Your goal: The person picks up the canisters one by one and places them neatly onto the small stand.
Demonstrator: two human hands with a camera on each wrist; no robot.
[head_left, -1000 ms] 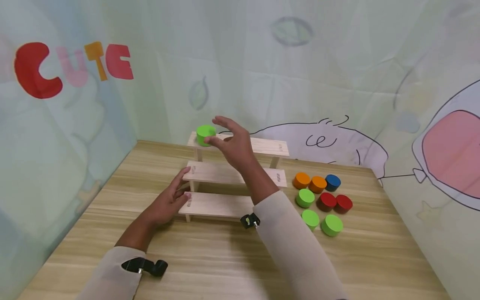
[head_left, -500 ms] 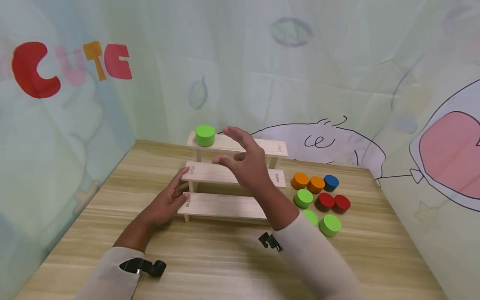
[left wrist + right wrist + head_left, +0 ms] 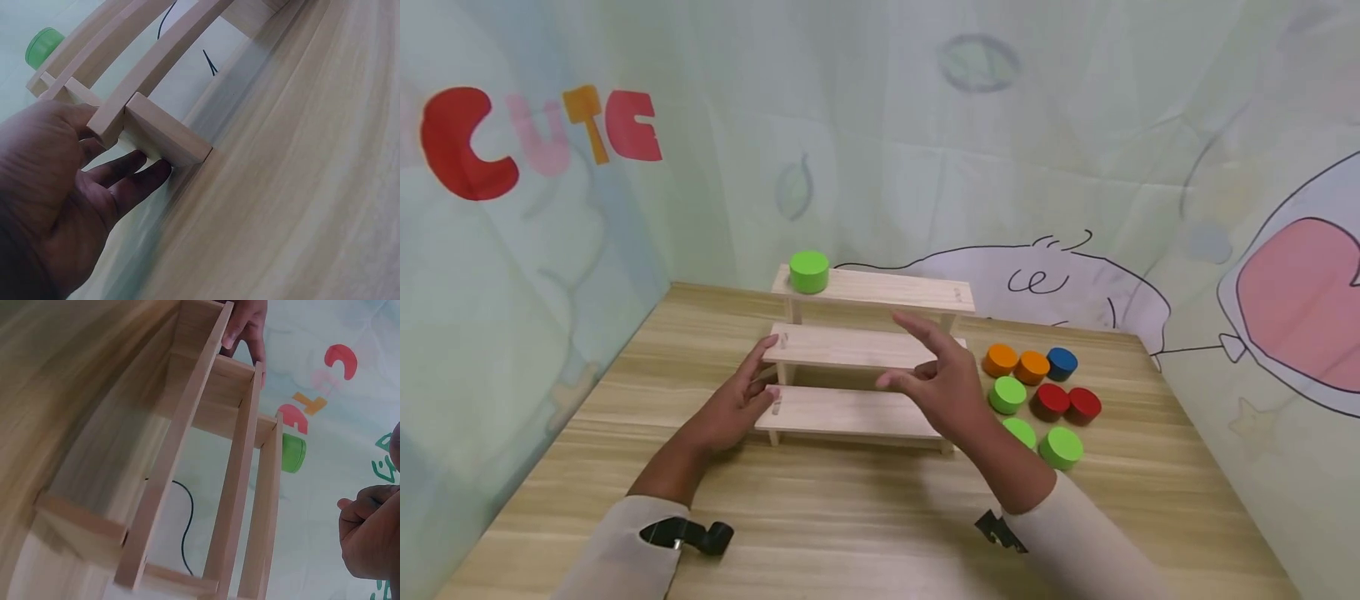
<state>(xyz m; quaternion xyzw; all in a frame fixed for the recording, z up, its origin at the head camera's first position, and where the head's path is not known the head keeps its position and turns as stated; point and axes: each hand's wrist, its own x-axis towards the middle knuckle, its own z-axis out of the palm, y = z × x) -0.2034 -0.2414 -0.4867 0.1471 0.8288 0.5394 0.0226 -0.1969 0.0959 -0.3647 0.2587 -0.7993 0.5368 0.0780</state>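
At the left end of a three-tier wooden shelf [image 3: 846, 346], the left hand [image 3: 727, 408] holds on — thumb on the lowest board, a finger at the end of the middle one, other fingertips by the side support. A green block [image 3: 808, 272] stands upright on the top board, near its left end. The right hand [image 3: 951, 392] hangs in front of the shelf's right part, thumb and forefinger spread well apart; the right wrist view shows it away from the boards.

Right of the shelf, more round blocks sit on the wood-grained table [image 3: 775, 517]: two orange blocks [image 3: 1002, 360] beside a blue block [image 3: 1062, 364], two red blocks [image 3: 1050, 402] side by side, and three green ones [image 3: 1062, 448] — one partly hidden by the right forearm. Behind rises a printed backdrop [image 3: 880, 133] with coloured letters at left.
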